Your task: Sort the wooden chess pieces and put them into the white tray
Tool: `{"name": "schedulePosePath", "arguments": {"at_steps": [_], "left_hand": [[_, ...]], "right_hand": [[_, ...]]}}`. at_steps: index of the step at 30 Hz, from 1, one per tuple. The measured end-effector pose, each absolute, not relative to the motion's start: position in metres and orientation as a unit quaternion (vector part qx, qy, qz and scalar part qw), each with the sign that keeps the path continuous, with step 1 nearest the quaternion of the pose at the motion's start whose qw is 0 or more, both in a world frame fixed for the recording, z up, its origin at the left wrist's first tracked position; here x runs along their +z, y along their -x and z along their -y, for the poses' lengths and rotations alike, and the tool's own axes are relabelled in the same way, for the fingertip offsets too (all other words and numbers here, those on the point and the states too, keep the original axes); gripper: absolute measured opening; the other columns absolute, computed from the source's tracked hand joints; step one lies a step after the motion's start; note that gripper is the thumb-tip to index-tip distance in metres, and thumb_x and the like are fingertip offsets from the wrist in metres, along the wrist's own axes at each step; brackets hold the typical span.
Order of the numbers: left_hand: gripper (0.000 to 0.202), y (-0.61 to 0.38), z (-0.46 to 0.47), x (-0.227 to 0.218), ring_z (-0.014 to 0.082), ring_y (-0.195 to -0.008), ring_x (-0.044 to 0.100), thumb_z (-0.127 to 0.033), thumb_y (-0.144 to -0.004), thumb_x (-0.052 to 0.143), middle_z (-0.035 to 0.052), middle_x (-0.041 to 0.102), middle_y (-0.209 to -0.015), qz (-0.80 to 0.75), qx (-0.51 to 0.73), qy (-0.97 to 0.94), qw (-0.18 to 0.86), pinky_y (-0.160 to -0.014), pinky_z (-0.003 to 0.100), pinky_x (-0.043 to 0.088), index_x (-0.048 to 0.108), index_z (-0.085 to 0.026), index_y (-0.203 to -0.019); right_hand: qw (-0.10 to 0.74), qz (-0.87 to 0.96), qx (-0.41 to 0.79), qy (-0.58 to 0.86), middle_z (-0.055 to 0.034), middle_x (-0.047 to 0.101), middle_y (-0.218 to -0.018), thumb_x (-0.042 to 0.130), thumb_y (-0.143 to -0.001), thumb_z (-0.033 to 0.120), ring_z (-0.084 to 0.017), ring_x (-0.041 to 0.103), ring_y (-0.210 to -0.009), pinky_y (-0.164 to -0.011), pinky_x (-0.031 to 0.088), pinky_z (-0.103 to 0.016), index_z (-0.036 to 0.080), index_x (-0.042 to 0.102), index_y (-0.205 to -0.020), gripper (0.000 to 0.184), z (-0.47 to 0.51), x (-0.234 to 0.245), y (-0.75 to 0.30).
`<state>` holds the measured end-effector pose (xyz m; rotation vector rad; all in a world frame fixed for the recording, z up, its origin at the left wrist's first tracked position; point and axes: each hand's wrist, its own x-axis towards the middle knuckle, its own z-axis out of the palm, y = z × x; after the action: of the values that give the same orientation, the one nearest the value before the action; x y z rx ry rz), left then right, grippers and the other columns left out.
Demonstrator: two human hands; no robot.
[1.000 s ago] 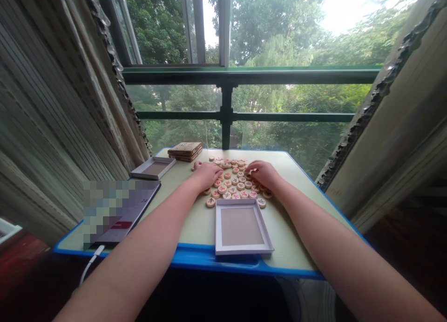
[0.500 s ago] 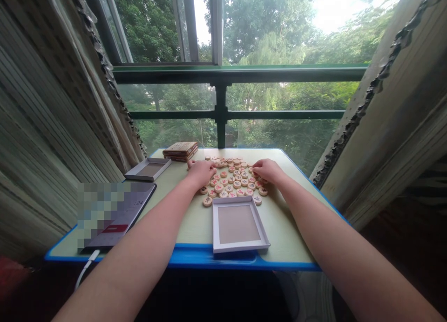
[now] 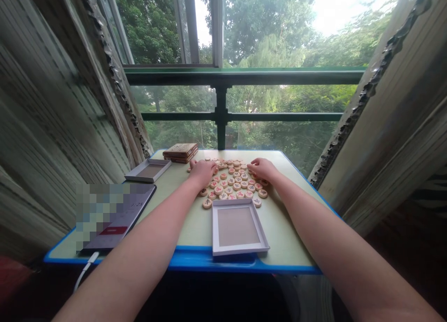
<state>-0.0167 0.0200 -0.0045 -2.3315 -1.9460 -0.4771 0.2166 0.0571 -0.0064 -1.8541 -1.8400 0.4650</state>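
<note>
Many round wooden Chinese chess pieces (image 3: pixel 237 186) with red and black characters lie spread in a loose patch on the table. At the left side of the patch is my left hand (image 3: pixel 202 172), palm down and open, its fingers apart and touching the table or pieces. My right hand (image 3: pixel 264 168) is at the right side, fingers bent and reaching toward the outer pieces. It looks open, and I see no piece lifted in it. The fingertips of both hands are partly hidden. A shallow cardboard box tray (image 3: pixel 240 229) lies just in front of the pieces.
Another shallow box tray (image 3: pixel 149 169) lies at the left, near a stacked folded wooden board (image 3: pixel 180 153). A tablet (image 3: pixel 118 219) with a white cable (image 3: pixel 86 268) rests at the left front. The table (image 3: pixel 296 219) has a blue edge; curtains and a railed window stand beyond.
My right hand has moved slightly left and inward over the edge of the pieces. My left hand has barely shifted. Some pieces near the middle have moved a little.
</note>
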Motion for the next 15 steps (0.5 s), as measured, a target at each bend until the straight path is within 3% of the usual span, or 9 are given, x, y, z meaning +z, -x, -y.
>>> {"name": "schedulePosePath", "arguments": {"at_steps": [5, 15], "left_hand": [[0.035, 0.0163, -0.0197, -0.0058, 0.0281, -0.102, 0.051, -0.031, -0.09, 0.035, 0.0093, 0.068, -0.098, 0.63, -0.17, 0.756, 0.058, -0.083, 0.044, 0.028, 0.068, -0.023, -0.084], [0.034, 0.0214, -0.0215, -0.0048, 0.0302, -0.106, 0.049, -0.029, -0.089, 0.036, 0.0115, 0.066, -0.108, 0.648, -0.191, 0.736, 0.057, -0.085, 0.048, 0.028, 0.069, -0.022, -0.093]], "right_hand": [[0.24, 0.649, 0.234, 0.683, -0.0059, 0.069, -0.072, 0.062, -0.073, 0.033, -0.01, 0.056, -0.048, -0.044, 0.038, -0.021, 0.013, 0.069, -0.091, 0.027, -0.0619, -0.0083, -0.2166], [0.339, 0.639, 0.273, 0.635, -0.0086, 0.068, -0.096, 0.063, -0.069, 0.019, -0.01, 0.059, -0.061, -0.049, 0.041, -0.019, 0.014, 0.067, -0.093, 0.024, -0.0531, -0.0011, -0.2159]]}}
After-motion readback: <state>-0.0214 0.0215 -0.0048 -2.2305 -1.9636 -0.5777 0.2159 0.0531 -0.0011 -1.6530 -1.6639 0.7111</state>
